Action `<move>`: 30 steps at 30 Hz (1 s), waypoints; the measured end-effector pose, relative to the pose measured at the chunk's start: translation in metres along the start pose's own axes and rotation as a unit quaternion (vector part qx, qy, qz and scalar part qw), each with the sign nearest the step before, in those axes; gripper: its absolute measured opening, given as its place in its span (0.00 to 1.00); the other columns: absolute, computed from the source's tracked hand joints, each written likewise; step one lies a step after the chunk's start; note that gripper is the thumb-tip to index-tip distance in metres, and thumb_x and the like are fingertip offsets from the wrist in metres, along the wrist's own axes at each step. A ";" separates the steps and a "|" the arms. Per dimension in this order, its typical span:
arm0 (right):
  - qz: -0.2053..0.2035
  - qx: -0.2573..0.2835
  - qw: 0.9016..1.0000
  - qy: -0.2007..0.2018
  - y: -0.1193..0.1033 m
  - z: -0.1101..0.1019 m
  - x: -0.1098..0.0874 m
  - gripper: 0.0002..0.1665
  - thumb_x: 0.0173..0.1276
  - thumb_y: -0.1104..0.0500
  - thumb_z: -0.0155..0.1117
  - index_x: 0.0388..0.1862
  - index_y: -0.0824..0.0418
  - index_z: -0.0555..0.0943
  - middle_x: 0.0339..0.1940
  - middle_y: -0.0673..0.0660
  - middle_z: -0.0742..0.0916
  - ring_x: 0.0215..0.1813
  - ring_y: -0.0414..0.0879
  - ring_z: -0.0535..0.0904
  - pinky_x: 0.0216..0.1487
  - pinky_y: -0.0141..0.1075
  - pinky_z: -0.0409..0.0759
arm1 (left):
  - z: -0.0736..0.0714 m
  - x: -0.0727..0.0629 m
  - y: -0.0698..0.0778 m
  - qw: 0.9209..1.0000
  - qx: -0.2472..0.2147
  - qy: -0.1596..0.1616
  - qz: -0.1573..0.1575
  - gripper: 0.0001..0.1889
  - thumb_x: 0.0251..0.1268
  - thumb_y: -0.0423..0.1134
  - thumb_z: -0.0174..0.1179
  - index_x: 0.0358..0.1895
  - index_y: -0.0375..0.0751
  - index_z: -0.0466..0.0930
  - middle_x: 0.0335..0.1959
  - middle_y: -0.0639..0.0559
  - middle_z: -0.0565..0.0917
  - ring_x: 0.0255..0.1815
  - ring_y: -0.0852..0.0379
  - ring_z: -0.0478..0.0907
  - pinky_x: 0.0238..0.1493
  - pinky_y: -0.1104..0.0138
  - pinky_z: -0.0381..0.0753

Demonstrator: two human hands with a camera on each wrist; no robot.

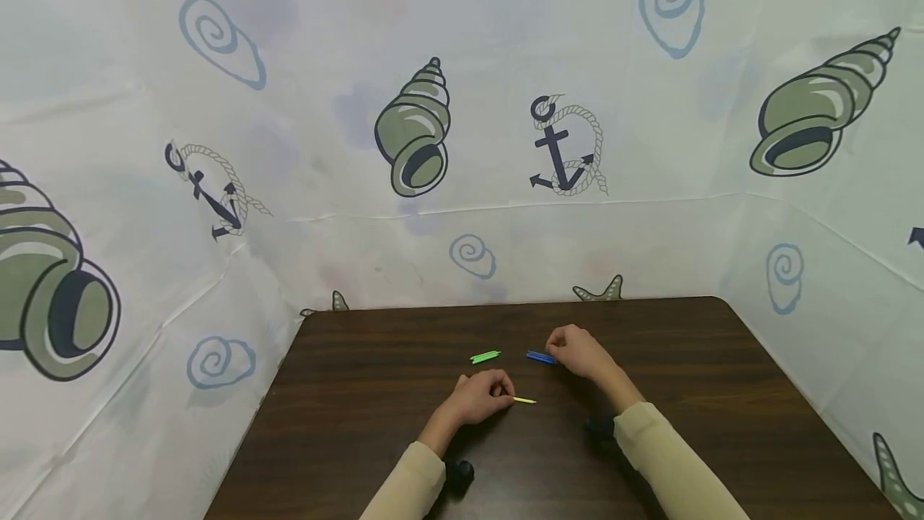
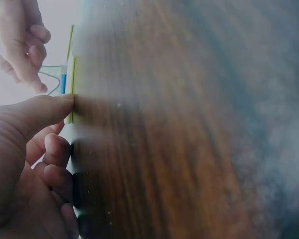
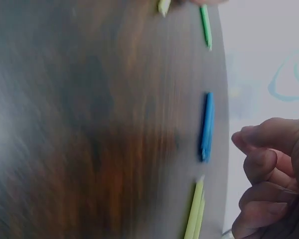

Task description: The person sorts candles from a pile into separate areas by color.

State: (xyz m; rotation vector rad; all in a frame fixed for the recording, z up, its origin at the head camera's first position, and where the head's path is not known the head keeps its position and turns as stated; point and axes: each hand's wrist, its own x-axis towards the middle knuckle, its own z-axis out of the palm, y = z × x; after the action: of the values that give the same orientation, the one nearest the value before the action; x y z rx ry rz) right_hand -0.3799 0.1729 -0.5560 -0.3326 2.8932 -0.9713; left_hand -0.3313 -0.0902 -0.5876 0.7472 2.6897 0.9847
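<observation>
My left hand (image 1: 485,397) pinches one end of a thin yellow stick (image 1: 525,400) low over the dark table (image 1: 346,416). In the left wrist view the thumb (image 2: 50,107) presses on that stick. The right hand (image 1: 580,350) hovers by several slim blue sticks (image 3: 207,127), its fingertips bent toward each other with nothing visible between them. Pointed yellow sticks (image 3: 195,211) lie beyond the blue ones, hidden by the right hand in the head view. Green sticks (image 1: 485,357) lie side by side left of the blue ones.
A white cloth backdrop (image 1: 505,247) printed with shells, anchors and starfish hangs behind the table and along both sides. Dark wrist-worn devices (image 1: 459,473) sit under the cuffs of the pale sleeves (image 1: 664,448).
</observation>
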 end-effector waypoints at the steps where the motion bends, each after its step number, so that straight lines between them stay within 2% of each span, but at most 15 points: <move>1: -0.008 0.004 1.000 0.000 -0.002 0.002 -0.002 0.06 0.78 0.59 0.67 0.41 0.58 0.89 0.36 0.50 0.88 0.36 0.44 0.79 0.41 0.42 0.80 | 0.000 0.000 0.000 1.000 -0.001 -0.001 -0.001 0.04 0.77 0.44 0.66 0.40 0.56 0.84 0.27 0.61 0.76 0.27 0.65 0.68 0.47 0.58 0.56; 4: -0.035 0.020 0.999 -0.021 -0.009 0.008 -0.010 0.07 0.79 0.57 0.67 0.42 0.57 0.89 0.32 0.49 0.86 0.31 0.43 0.77 0.35 0.38 0.77 | 0.000 0.000 0.000 1.000 -0.003 -0.003 -0.002 0.04 0.77 0.44 0.67 0.40 0.56 0.84 0.28 0.61 0.75 0.27 0.65 0.68 0.47 0.58 0.56; 7: -0.076 0.035 0.994 -0.067 -0.018 0.013 -0.019 0.08 0.79 0.55 0.68 0.42 0.57 0.89 0.29 0.49 0.85 0.27 0.41 0.74 0.30 0.35 0.74 | 0.000 0.000 0.000 1.000 -0.004 -0.004 -0.004 0.04 0.78 0.44 0.66 0.40 0.56 0.84 0.27 0.61 0.75 0.27 0.65 0.67 0.47 0.57 0.55; 10: -0.110 0.048 0.986 -0.114 -0.027 0.015 -0.027 0.07 0.78 0.56 0.69 0.42 0.57 0.88 0.29 0.49 0.85 0.27 0.41 0.75 0.30 0.35 0.74 | 0.001 0.001 0.001 1.000 -0.007 -0.005 -0.008 0.04 0.78 0.45 0.66 0.41 0.57 0.84 0.27 0.61 0.75 0.26 0.64 0.67 0.47 0.57 0.56; 12: -0.121 0.055 0.983 -0.131 -0.031 0.018 -0.030 0.05 0.78 0.57 0.70 0.41 0.57 0.87 0.29 0.50 0.85 0.27 0.41 0.75 0.31 0.35 0.74 | 0.001 0.001 0.001 1.000 -0.010 -0.004 -0.010 0.03 0.79 0.45 0.65 0.41 0.56 0.83 0.26 0.61 0.75 0.25 0.64 0.67 0.47 0.57 0.56; 18: -0.114 0.041 0.984 -0.130 -0.036 0.027 -0.032 0.04 0.76 0.58 0.71 0.39 0.56 0.85 0.25 0.49 0.83 0.25 0.40 0.73 0.29 0.35 0.72 | 0.002 0.003 0.002 1.000 -0.019 0.001 -0.005 0.03 0.79 0.44 0.64 0.43 0.52 0.84 0.25 0.60 0.75 0.24 0.63 0.66 0.47 0.56 0.56; 30: -0.114 0.032 0.984 -0.132 -0.030 0.043 -0.031 0.04 0.76 0.59 0.71 0.38 0.56 0.87 0.28 0.48 0.85 0.26 0.41 0.76 0.31 0.36 0.75 | 0.003 0.002 0.001 1.000 0.002 0.004 -0.010 0.03 0.79 0.45 0.65 0.42 0.56 0.84 0.27 0.61 0.77 0.25 0.65 0.67 0.46 0.59 0.56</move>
State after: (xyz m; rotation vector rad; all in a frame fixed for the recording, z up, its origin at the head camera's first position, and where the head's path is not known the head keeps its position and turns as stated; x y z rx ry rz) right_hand -0.3386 0.1307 -0.5724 -0.7420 2.6185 -0.9629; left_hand -0.3316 -0.0866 -0.5897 0.7162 2.7022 0.9804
